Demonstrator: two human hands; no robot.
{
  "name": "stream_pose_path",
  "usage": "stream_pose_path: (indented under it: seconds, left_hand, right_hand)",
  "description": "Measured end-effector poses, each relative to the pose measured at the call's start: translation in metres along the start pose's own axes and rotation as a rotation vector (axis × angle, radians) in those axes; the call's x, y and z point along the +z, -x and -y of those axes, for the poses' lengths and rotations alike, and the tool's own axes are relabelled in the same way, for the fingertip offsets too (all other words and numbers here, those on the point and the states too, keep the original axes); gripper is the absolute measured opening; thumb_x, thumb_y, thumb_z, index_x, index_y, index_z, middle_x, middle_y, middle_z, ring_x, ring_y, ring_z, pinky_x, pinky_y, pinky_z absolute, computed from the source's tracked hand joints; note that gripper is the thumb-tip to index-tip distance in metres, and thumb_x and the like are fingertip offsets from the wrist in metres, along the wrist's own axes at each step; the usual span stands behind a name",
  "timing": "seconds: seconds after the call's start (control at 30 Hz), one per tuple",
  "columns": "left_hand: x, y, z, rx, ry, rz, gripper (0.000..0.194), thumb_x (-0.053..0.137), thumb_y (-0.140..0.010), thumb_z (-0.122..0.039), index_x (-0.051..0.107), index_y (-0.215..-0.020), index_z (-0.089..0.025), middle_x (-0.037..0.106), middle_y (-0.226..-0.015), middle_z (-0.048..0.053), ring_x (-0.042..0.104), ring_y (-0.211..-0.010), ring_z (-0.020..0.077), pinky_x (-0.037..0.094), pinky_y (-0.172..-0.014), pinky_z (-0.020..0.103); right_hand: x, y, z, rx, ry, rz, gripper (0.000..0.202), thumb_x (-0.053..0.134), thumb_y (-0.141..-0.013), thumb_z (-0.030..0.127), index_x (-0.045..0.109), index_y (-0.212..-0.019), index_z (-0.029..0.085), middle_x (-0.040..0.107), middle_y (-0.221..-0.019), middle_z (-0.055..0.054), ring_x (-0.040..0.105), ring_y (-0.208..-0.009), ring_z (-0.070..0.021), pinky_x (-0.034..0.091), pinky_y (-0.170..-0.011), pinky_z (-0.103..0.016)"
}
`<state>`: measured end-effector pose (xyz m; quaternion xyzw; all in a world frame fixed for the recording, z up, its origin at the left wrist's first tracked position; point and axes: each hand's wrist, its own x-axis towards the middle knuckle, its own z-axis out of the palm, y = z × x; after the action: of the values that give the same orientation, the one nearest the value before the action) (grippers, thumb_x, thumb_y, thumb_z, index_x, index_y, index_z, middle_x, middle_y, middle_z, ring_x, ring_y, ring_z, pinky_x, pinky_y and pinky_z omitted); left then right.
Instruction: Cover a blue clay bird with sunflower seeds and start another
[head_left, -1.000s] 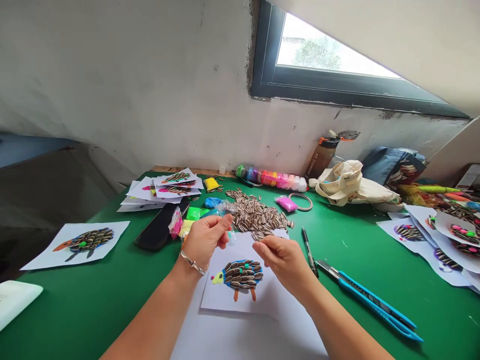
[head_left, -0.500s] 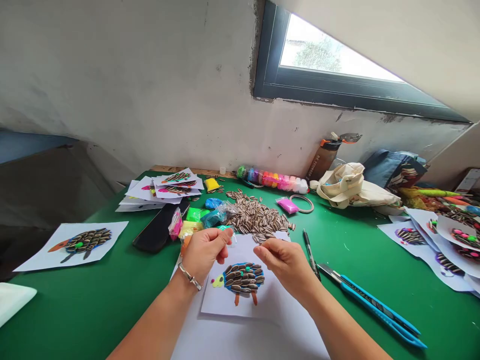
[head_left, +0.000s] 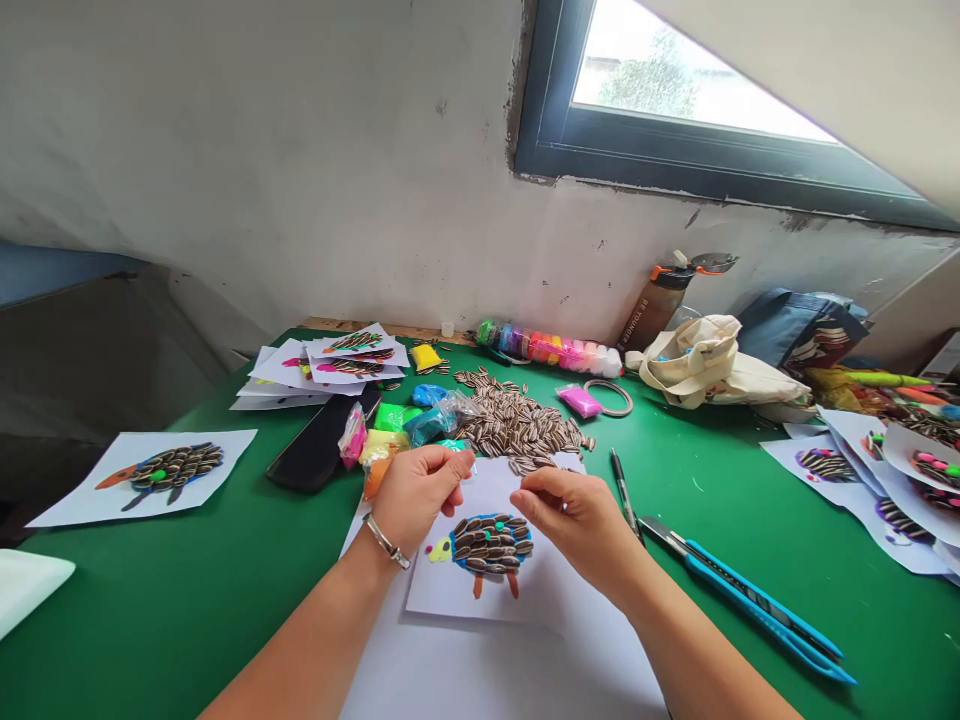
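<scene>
My left hand (head_left: 424,490) and my right hand (head_left: 566,515) hover a little apart over a white card, each with thumb and fingers pinched together. Whatever lies in either pinch is hidden or too small to name. Below them, the card (head_left: 431,595) bears a hedgehog picture (head_left: 491,545) with a body of sunflower seeds on blue clay, a yellow head, orange legs and small green dots. White paper (head_left: 450,670) lies beneath the card. Just beyond my hands spreads a pile of sunflower seeds (head_left: 517,415). Bagged clay, including a yellow pack (head_left: 384,447), sits beside my left hand.
A utility knife (head_left: 765,605) and a pen (head_left: 624,490) lie right of my right hand. Left are a black phone (head_left: 315,445), a hedgehog card (head_left: 180,475) and stacked cards (head_left: 270,400). A bottle (head_left: 656,305) and cloth bag (head_left: 697,360) stand at the back right.
The view has tilted slightly downward, so the window sits higher. My hands keep nearly the same pinched pose above the card; nothing on the table has visibly moved.
</scene>
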<state>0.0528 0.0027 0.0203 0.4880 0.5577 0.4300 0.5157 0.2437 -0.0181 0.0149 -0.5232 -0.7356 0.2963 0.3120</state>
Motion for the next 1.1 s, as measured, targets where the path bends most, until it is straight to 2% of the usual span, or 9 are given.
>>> stream_pose_path:
  seconds: [0.17,0.33,0.4,0.5,0.63,0.73,0.9,1.0,1.1]
  left_hand:
    - [0.0024,-0.0013,0.0014,-0.009,0.067,0.001,0.026,0.069,-0.068,-0.041,0.068,-0.072,-0.015,0.067,-0.061,0.001,0.061,-0.054,0.0128,0.051,-0.055,0.024]
    - [0.0025,-0.0007,0.0014,-0.019,-0.032,0.017,0.036,0.067,-0.068,-0.050,0.060,-0.056,-0.016,0.054,-0.042,-0.004,0.045,-0.037,0.0075,0.037,-0.039,0.019]
    - [0.0034,0.0014,0.0001,-0.026,-0.039,0.020,0.037,0.067,-0.068,-0.049,0.059,-0.054,-0.016,0.050,-0.039,-0.005,0.043,-0.037,0.0069,0.035,-0.038,0.018]
    - [0.0061,0.0057,-0.0029,-0.009,-0.010,0.035,0.028,0.067,-0.068,-0.043,0.062,-0.060,-0.016,0.056,-0.046,-0.003,0.049,-0.043,0.0083,0.042,-0.044,0.019]
    - [0.0072,0.0075,-0.0043,0.009,0.020,0.027,0.024,0.066,-0.071,-0.039,0.066,-0.071,-0.016,0.063,-0.057,-0.001,0.057,-0.051,0.0107,0.048,-0.052,0.021]
    - [0.0047,0.0055,-0.0034,-0.004,0.011,0.016,0.026,0.065,-0.072,-0.041,0.064,-0.067,-0.016,0.062,-0.055,-0.001,0.056,-0.049,0.0104,0.047,-0.050,0.021]
    - [0.0034,0.0058,-0.0036,-0.005,-0.052,0.024,0.032,0.066,-0.069,-0.045,0.059,-0.057,-0.016,0.054,-0.043,-0.004,0.048,-0.040,0.0079,0.039,-0.041,0.018]
    - [0.0071,0.0071,-0.0033,-0.017,-0.026,0.022,0.024,0.066,-0.069,-0.039,0.064,-0.064,-0.016,0.060,-0.051,-0.002,0.054,-0.047,0.0091,0.046,-0.048,0.019]
    - [0.0097,0.0073,-0.0017,-0.028,-0.002,0.033,0.024,0.064,-0.071,-0.039,0.067,-0.075,-0.015,0.066,-0.062,0.000,0.061,-0.056,0.0114,0.050,-0.056,0.021]
  right_hand:
    - [0.0042,0.0006,-0.0049,-0.045,-0.079,0.013,0.023,0.045,-0.088,0.022,0.064,-0.102,0.021,0.068,-0.085,-0.002,0.060,-0.071,-0.0129,0.045,-0.064,-0.023]
    - [0.0003,-0.0010,-0.0008,-0.016,0.040,0.021,0.032,0.048,-0.089,0.031,0.060,-0.062,0.018,0.052,-0.054,0.003,0.046,-0.052,-0.0099,0.033,-0.048,-0.022]
    - [-0.0013,-0.0007,0.0015,-0.007,0.043,-0.013,0.029,0.052,-0.087,0.031,0.059,-0.061,0.018,0.051,-0.054,0.003,0.045,-0.053,-0.0101,0.033,-0.049,-0.022]
    - [-0.0008,0.0012,0.0008,-0.020,-0.020,-0.035,0.013,0.053,-0.085,0.025,0.065,-0.084,0.020,0.061,-0.067,0.001,0.053,-0.061,-0.0120,0.040,-0.056,-0.022]
    - [0.0020,0.0025,-0.0043,-0.017,-0.106,-0.034,0.024,0.044,-0.090,0.023,0.061,-0.106,0.020,0.067,-0.084,-0.003,0.060,-0.070,-0.0138,0.045,-0.063,-0.024]
    - [0.0016,0.0016,-0.0034,0.002,-0.076,-0.005,0.023,0.041,-0.092,0.027,0.063,-0.093,0.020,0.065,-0.075,-0.001,0.058,-0.063,-0.0121,0.043,-0.060,-0.023]
    - [0.0004,0.0027,0.0042,0.029,0.053,-0.011,0.025,0.055,-0.085,0.032,0.056,-0.064,0.019,0.050,-0.056,0.003,0.045,-0.054,-0.0106,0.033,-0.050,-0.022]
    - [0.0022,0.0044,0.0025,-0.012,0.014,0.001,0.010,0.052,-0.085,0.023,0.062,-0.084,0.021,0.062,-0.070,0.002,0.054,-0.063,-0.0115,0.039,-0.057,-0.021]
    - [0.0030,0.0037,-0.0021,-0.052,-0.012,0.013,0.024,0.044,-0.088,0.019,0.062,-0.103,0.022,0.068,-0.087,-0.001,0.060,-0.073,-0.0122,0.043,-0.065,-0.022]
